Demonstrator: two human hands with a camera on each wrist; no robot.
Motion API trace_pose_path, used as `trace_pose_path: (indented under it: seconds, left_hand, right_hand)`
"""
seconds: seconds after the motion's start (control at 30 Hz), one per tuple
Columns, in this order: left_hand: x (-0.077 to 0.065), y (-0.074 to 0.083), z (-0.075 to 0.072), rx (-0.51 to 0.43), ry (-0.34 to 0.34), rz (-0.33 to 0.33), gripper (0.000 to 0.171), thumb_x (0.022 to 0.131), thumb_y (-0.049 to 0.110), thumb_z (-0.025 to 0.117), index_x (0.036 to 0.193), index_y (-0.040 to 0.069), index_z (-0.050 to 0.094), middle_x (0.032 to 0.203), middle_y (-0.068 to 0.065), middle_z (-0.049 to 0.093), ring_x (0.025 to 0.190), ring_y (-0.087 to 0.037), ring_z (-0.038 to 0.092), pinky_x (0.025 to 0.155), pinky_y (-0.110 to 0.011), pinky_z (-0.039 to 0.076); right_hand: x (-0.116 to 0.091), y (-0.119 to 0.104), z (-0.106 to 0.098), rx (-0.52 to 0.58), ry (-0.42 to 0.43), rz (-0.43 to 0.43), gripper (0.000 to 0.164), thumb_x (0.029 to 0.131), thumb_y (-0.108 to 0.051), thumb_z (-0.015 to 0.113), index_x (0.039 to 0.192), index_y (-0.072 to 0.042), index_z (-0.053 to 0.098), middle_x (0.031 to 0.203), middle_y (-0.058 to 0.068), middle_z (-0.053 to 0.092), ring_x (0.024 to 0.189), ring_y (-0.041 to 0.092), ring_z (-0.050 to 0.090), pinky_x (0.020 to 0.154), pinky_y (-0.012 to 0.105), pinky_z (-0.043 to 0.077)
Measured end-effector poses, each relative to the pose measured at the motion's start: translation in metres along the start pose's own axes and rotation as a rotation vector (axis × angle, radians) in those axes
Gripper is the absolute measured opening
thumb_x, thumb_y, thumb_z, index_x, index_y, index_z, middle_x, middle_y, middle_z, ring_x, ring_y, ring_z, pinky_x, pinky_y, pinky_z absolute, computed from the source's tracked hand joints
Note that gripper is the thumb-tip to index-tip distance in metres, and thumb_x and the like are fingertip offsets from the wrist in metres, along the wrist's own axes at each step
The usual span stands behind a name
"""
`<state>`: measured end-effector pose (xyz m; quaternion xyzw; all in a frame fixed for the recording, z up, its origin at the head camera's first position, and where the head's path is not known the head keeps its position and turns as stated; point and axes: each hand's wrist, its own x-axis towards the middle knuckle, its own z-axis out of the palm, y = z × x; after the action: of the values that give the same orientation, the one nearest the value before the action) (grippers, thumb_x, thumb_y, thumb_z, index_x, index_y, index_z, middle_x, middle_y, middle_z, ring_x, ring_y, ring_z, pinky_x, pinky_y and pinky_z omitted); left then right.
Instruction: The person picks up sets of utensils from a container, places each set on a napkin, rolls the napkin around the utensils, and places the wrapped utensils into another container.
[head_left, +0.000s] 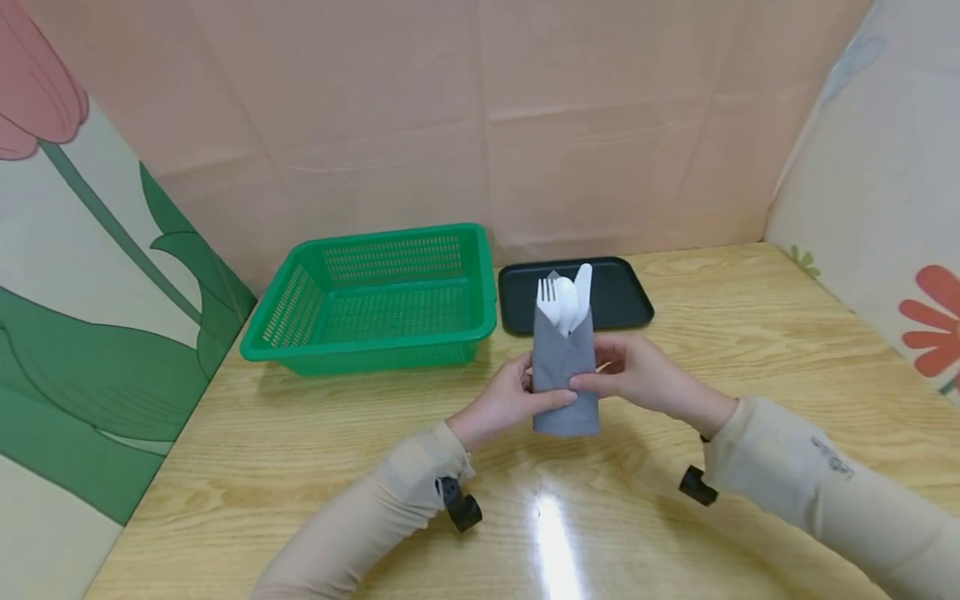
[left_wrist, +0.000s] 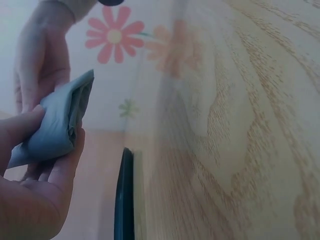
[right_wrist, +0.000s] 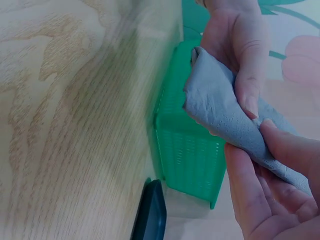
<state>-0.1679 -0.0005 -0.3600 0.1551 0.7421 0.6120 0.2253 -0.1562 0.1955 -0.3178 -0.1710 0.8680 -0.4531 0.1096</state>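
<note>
A grey napkin [head_left: 564,375] folded into a pouch is held up over the table between both hands. From its top stick out a white fork [head_left: 549,300], a white spoon [head_left: 567,302] and a white knife [head_left: 582,287]. My left hand [head_left: 510,398] grips the pouch's left side, thumb across the front. On the other side my right hand [head_left: 633,375] pinches the right edge, its thumb also on the front. Both wrist views show the napkin [left_wrist: 57,122] from below, with thumbs on one face and fingers behind; the cutlery is hidden there.
A green plastic basket [head_left: 375,354] stands at the back left of the wooden table [head_left: 360,433]. Beside it, against the back wall, lies a black tray [head_left: 622,304], partly covered from view by the pouch. Painted walls border both sides.
</note>
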Motion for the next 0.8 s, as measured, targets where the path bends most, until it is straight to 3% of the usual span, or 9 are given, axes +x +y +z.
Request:
trace_pose_path:
  seconds: [0.27, 0.8]
  left_hand:
    - [0.0012, -0.0002, 0.0015, 0.0, 0.017, -0.009, 0.05, 0.086, 0.017, 0.067, 0.13, 0.007, 0.046, 0.116, -0.017, 0.064, 0.1, -0.024, 0.065, 0.085, -0.033, 0.052]
    - [0.0024, -0.0012, 0.003, -0.018, -0.001, -0.001, 0.048, 0.087, 0.015, 0.066, 0.13, 0.007, 0.046, 0.119, -0.017, 0.063, 0.105, -0.025, 0.064, 0.088, -0.033, 0.051]
  right_hand:
    - [-0.0005, 0.0002, -0.0011, 0.07, -0.034, 0.032, 0.051, 0.084, -0.017, 0.069, 0.126, 0.006, 0.051, 0.108, 0.026, 0.065, 0.093, 0.026, 0.066, 0.071, 0.032, 0.057]
    - [0.0013, 0.0051, -0.0002, 0.081, -0.037, 0.021, 0.048, 0.087, -0.016, 0.066, 0.128, 0.005, 0.05, 0.112, 0.026, 0.064, 0.098, 0.027, 0.065, 0.073, 0.033, 0.056]
